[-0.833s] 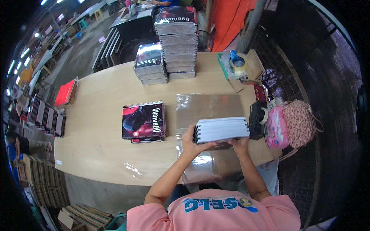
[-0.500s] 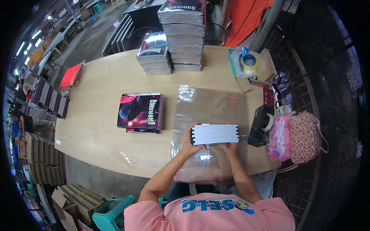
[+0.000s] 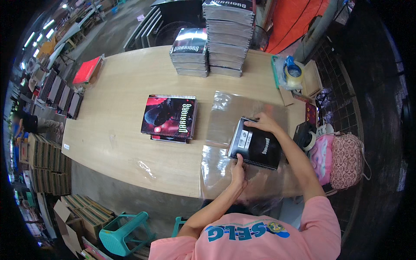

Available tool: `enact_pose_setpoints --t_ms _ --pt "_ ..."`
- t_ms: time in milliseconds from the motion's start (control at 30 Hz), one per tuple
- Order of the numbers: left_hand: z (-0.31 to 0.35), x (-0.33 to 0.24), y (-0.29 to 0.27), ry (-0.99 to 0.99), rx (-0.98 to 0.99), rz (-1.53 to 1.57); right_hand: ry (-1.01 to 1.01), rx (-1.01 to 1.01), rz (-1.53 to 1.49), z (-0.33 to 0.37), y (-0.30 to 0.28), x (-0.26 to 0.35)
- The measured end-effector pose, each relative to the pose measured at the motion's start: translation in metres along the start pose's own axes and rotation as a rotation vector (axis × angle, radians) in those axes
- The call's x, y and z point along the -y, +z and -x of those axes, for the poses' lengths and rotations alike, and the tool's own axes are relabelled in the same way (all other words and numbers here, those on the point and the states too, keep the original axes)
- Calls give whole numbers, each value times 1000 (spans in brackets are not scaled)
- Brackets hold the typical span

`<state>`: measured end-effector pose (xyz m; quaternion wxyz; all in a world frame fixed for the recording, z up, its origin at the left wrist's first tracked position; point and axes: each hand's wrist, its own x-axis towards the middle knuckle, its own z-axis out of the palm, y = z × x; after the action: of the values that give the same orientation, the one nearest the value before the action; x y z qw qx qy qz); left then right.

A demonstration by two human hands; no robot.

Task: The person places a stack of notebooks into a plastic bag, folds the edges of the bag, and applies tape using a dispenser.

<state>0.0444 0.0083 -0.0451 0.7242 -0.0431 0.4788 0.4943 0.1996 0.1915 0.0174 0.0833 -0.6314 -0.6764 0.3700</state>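
Note:
A small stack of black spiral notebooks [image 3: 255, 145] sits tilted over clear plastic sheets [image 3: 221, 117], its back cover with a white barcode label facing up. My left hand [image 3: 238, 173] grips the near left corner, thumb on the cover and other fingers mostly hidden beneath. At the far edge my right hand [image 3: 263, 122] holds the stack, its fingers over the top. Left of the sheets lies another pile of notebooks [image 3: 169, 117] with a red and black hooded-figure cover.
Tall plastic-wrapped notebook stacks [image 3: 227, 39] stand at the table's [image 3: 117, 95] far side. Tape rolls [image 3: 294, 74] lie at the back right, beside a black tape dispenser [image 3: 303, 134] and a patterned bag [image 3: 348, 160]. A red packet [image 3: 88, 70] is at the far left; a green stool [image 3: 123, 234] stands below.
The notebook stack has gone from standing with page edges up to lying with its back cover up. My right hand has moved to its far edge, my left to the near corner.

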Motion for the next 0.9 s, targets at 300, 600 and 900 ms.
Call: enact_pose_setpoints --t_ms 300,600,900 --pt "13 -27 5 -71 -54 144 -16 24 106 -38 34 -11" --pt "-11 -9 -15 -174 -2 40 -59 -13 135 -22 30 13" --pt "41 -56 -114 902 811 -2158 -248 -579 -118 97 36 34"
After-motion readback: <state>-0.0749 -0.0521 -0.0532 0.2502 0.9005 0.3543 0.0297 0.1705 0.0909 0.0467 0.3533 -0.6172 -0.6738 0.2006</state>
